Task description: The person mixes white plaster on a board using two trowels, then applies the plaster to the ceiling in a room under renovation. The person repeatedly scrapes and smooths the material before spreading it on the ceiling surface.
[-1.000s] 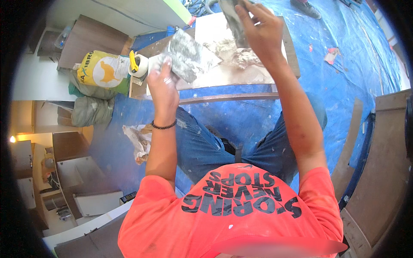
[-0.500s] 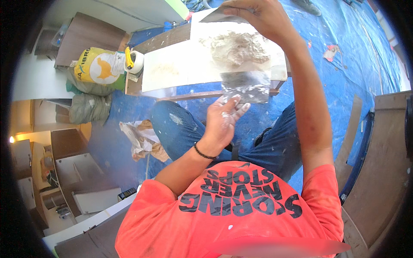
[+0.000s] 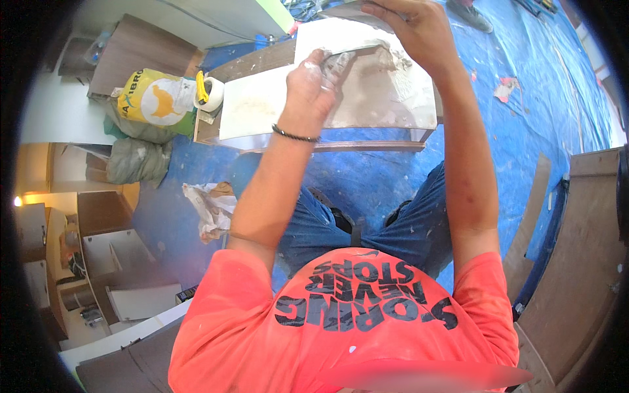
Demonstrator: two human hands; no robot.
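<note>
My left hand (image 3: 313, 85), smeared with white, grips a flat metal scraper blade (image 3: 357, 50) by its edge. The blade is tilted steeply over a white board (image 3: 252, 108), beside a heap of pale, wet putty (image 3: 393, 60); the hand hides part of both. Farther out, at the top edge, my right hand (image 3: 414, 29) pinches a second metal scraper blade (image 3: 350, 11), raised above the board's far side. Its outer part runs close to the top of the picture. A thin smear of putty covers the board right of my left hand.
A roll of white tape (image 3: 211, 93) with a yellow cutter knife (image 3: 202, 86) lies at the board's left end. Past it stands a yellow-and-white sack (image 3: 154, 98). Crumpled paper (image 3: 213, 209) lies on the blue floor sheet (image 3: 531, 98). Brown panels (image 3: 576, 249) stand at right.
My left hand has carried its blade from the board's near edge, up and away, and turned it steeply beside the putty. The heap looks pushed together toward the right. My right hand stays raised with its blade.
</note>
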